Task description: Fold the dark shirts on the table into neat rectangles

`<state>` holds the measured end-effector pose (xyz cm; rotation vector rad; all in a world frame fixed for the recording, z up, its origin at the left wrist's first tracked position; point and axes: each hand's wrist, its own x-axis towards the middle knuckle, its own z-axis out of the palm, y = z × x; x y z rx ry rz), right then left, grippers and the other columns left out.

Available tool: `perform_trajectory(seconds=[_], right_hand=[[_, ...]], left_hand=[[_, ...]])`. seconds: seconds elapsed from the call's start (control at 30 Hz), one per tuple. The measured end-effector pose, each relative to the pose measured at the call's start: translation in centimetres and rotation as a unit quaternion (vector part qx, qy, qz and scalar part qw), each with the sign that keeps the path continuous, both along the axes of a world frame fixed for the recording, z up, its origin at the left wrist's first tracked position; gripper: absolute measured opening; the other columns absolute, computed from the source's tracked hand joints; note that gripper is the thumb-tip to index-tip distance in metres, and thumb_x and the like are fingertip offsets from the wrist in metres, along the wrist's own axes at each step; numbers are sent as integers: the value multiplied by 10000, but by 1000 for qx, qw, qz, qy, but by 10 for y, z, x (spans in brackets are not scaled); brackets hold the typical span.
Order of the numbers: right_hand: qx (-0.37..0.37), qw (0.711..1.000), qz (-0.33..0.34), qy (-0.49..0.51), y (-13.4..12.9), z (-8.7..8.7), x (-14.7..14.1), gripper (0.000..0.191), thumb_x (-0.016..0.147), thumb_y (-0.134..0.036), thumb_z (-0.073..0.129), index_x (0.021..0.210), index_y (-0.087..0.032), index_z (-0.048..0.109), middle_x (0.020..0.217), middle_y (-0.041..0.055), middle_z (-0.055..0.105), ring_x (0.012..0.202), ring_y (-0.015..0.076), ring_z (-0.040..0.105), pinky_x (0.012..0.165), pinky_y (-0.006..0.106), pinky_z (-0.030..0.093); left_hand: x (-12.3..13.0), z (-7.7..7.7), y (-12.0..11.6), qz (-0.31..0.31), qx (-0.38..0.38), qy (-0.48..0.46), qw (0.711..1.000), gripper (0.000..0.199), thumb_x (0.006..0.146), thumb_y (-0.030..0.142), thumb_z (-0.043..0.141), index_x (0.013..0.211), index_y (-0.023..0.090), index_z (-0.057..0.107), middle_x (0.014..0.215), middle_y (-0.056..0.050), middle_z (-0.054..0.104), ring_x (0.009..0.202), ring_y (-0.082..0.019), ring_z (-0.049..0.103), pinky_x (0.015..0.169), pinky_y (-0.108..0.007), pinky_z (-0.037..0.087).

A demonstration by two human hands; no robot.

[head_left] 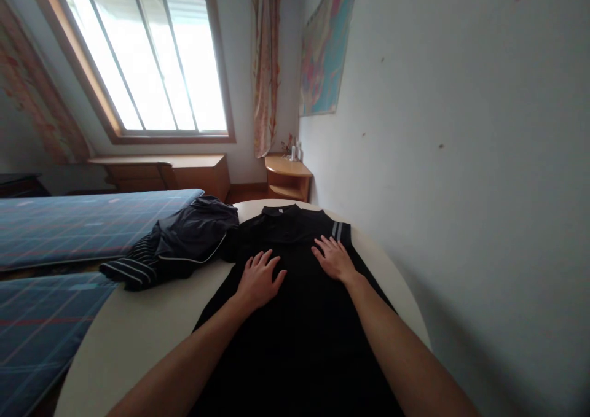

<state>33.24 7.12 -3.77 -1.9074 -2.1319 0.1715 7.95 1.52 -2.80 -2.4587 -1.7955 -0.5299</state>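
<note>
A black collared shirt [295, 319] lies spread out on a round cream table [138, 325], its collar at the far edge. Two grey stripes mark its right sleeve. My left hand [259, 280] rests palm down on the left part of the shirt, fingers spread. On the upper right part, near the striped sleeve, my right hand [334, 258] lies flat with its fingers apart. Neither hand grips the cloth. The shirt's lower end runs out of view at the bottom.
A heap of dark clothing [193, 233] with white piping and striped trim lies left of the shirt, at the table's edge. Plaid mattresses [92, 226] stand to the left. The white wall [461, 159] rises close on the right. A corner shelf [289, 168] stands beyond the table.
</note>
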Motion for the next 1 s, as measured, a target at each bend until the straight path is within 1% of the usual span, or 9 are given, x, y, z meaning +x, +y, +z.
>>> perform_trajectory(seconds=[0.07,0.13,0.2,0.27,0.4,0.6,0.77,0.9,1.0], right_hand=[[-2,1000,-2,-7,1,-1,0,623,1007,-585,270,1496,-236,436,1598,56,332,1495,267,224,1214,438,128],[-2,1000,0,-12,4,-3,2,617,1007,-578,273,1494,-236,436,1599,54,330,1497,264,219,1215,446,125],[-5,1000,3,-17,7,-3,6,604,1008,-571,278,1492,-246,436,1601,47,329,1498,258,218,1216,451,123],[-7,1000,10,-21,11,-3,13,589,1008,-561,289,1490,-255,434,1602,41,327,1498,250,220,1217,455,120],[-5,999,27,-21,16,-3,26,570,1008,-546,310,1484,-261,441,1597,41,338,1495,245,229,1216,462,125],[31,999,36,2,13,-2,31,516,1016,-508,338,1409,-241,538,1542,58,435,1464,226,308,1206,431,170],[64,997,45,12,8,1,28,487,1010,-493,368,1331,-221,613,1469,73,524,1397,224,411,1184,411,229],[68,997,44,5,8,3,27,495,1008,-483,379,1332,-194,615,1458,89,534,1390,224,417,1172,382,258],[63,997,43,1,7,3,25,502,1007,-488,376,1345,-195,605,1466,84,526,1400,231,403,1172,379,260]], left_hand=[[-6,11,4,55,24,8,998,410,965,429,468,1293,222,601,1411,-111,542,1277,-308,500,1037,-456,415],[-16,27,11,137,33,26,990,402,964,388,445,1277,179,588,1293,-160,593,1167,-327,569,921,-452,482],[-30,43,20,195,5,58,979,378,969,347,409,1233,145,588,1172,-187,632,1076,-337,624,822,-428,516],[-44,55,27,222,-42,95,970,352,970,277,372,1197,120,591,1119,-205,651,1013,-331,667,775,-405,528],[-60,66,36,232,-90,129,960,357,917,187,423,1205,67,596,1130,-240,663,999,-316,695,779,-381,535],[-58,75,45,205,-114,151,960,308,860,68,446,1021,86,707,1086,-230,701,1011,-303,700,794,-351,537],[-60,111,64,192,-66,157,967,348,919,58,376,1115,90,663,1105,-216,704,1079,-312,673,852,-369,523],[-63,146,84,188,-23,156,969,340,940,77,358,1168,75,611,1102,-225,694,1073,-330,667,869,-416,510],[-62,163,97,182,6,155,971,357,931,70,343,1194,74,585,1084,-229,686,1074,-347,657,861,-449,505]])
